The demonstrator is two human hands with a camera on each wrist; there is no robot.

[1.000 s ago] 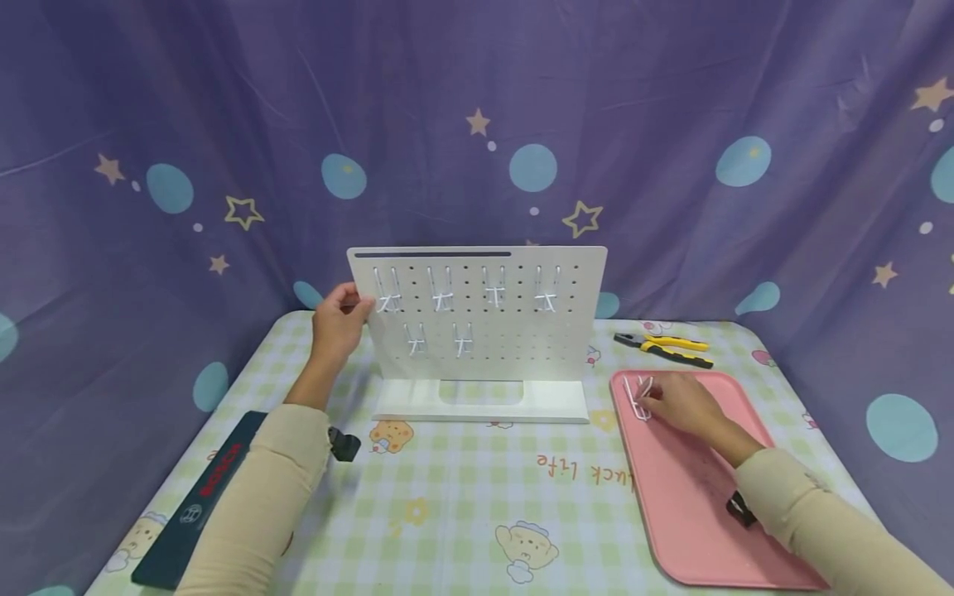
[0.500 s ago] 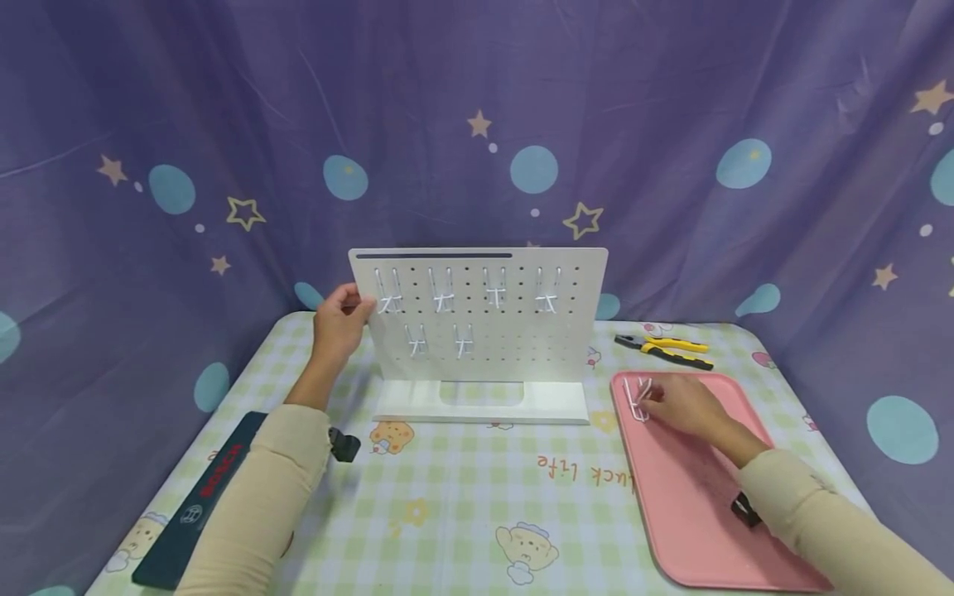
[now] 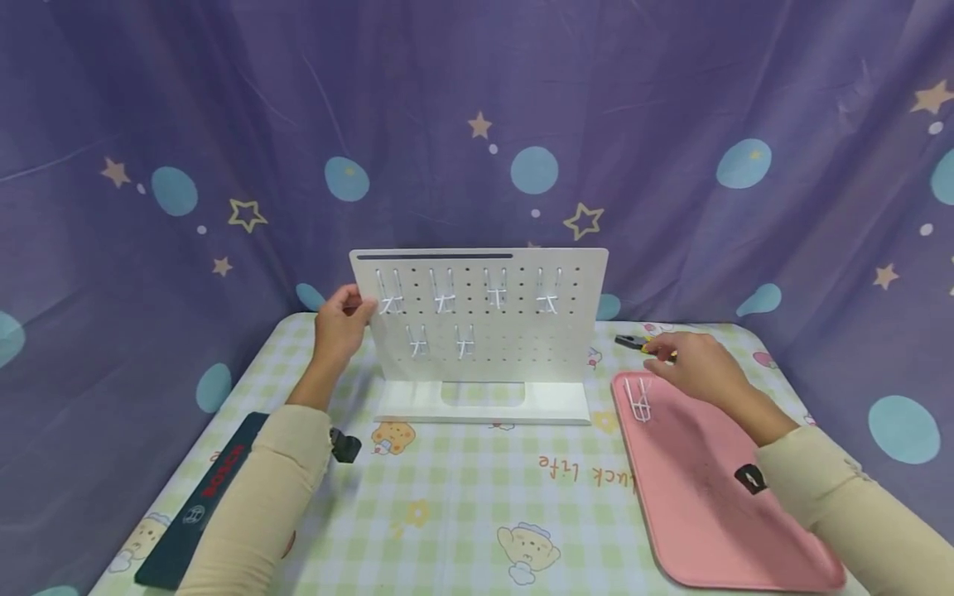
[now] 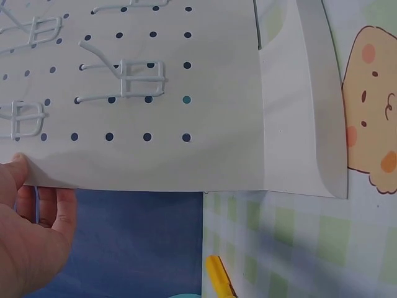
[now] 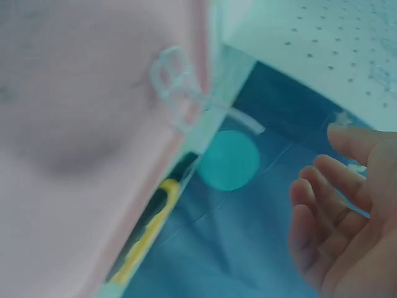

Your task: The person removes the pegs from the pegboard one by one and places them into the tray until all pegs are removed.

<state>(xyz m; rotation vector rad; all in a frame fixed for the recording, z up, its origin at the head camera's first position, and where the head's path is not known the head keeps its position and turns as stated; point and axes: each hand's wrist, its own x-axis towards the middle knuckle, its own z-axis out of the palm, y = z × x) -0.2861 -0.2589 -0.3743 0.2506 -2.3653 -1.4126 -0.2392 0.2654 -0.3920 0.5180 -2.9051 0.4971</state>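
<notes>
My left hand [image 3: 341,327] grips the left edge of a white pegboard [image 3: 555,352], thumb on the front face and fingers behind it. White wire hooks [image 4: 142,79] hang on this upright board in two rows, several above and two below. My right hand [image 3: 693,364] hovers above the far end of a pink tray [image 3: 715,513], its fingers loosely bent with nothing between them. Below its fingertips, a loose white wire hook [image 3: 641,406] lies in the tray's far left corner. The right wrist view, blurred, shows that hook apart from the hand.
Behind the tray lie pliers [image 3: 629,341] with yellow and black handles, partly covered by the right hand in the head view. A dark BOSCH case [image 3: 197,513] lies along the left table edge, partly under the left sleeve. A purple curtain [image 3: 447,66] stands behind the table.
My right hand has let go of the hook in the tray and risen away from it, toward the pliers in view. My left hand stays on the board's edge.
</notes>
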